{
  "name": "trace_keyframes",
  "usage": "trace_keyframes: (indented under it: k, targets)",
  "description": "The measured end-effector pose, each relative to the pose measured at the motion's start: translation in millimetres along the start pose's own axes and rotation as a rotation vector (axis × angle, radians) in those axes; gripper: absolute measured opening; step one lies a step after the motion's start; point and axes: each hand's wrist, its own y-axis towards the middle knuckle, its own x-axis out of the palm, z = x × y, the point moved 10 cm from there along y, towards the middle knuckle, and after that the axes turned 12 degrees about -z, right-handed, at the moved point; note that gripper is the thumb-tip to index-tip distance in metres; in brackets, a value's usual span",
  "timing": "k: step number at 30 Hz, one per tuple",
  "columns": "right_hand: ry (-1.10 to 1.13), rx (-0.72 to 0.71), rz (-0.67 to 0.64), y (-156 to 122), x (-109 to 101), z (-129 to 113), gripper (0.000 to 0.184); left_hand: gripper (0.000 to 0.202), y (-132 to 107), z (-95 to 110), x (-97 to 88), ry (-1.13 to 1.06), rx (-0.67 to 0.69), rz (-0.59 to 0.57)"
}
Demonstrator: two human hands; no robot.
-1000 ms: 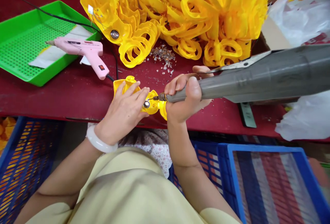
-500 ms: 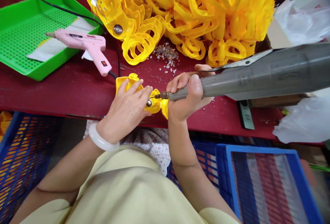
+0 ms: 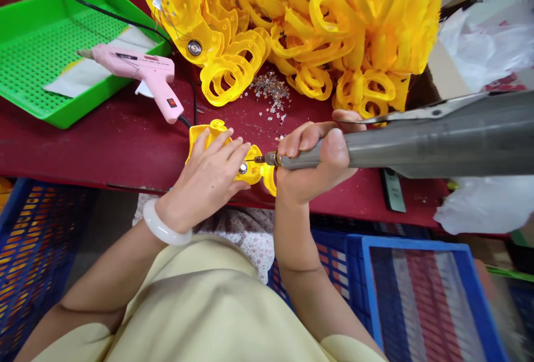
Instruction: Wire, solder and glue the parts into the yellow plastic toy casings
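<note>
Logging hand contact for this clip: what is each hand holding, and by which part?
The left hand holds a yellow plastic piece from above, fingers spread over its top. The right hand grips a grey rotary tool by its narrow front end, just behind the bit.

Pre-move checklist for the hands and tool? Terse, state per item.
1. Left hand grip on yellow plastic piece: ok, fingers spread across it.
2. Right hand grip on rotary tool: ok, fingers wrapped around its body.
3. Bit on metal stud: cannot tell if they touch.
4. Left fingertips clear of bit: ok, close but apart.
5. Small clear stones off the work area: not ok, some lie near the right hand.
6. Pink glue gun apart from the work: ok, lying on the red table.
</note>
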Motion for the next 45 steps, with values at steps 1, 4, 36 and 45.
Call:
trace_keyframes:
  k: [1,4,36,45]
  targets:
    - [0.018,-0.008,-0.023,1.2,1.5,-5.6,0.010,0.051,-2.5,0.7,-5.4,-0.004,0.003,0.043]
    - [0.073,-0.043,-0.118,3.6,9.4,-27.0,0.009,0.029,-10.5,3.8,-21.6,-0.006,-0.008,0.159]
    - [-0.016,-0.062,0.024,0.9,-4.7,-21.2,0.014,0.060,3.1,0.8,-2.1,0.090,-0.051,0.034]
    - [-0.075,0.047,0.035,-4.5,-7.9,13.3,0.019,0.057,8.8,-3.1,6.2,0.087,-0.077,-0.050]
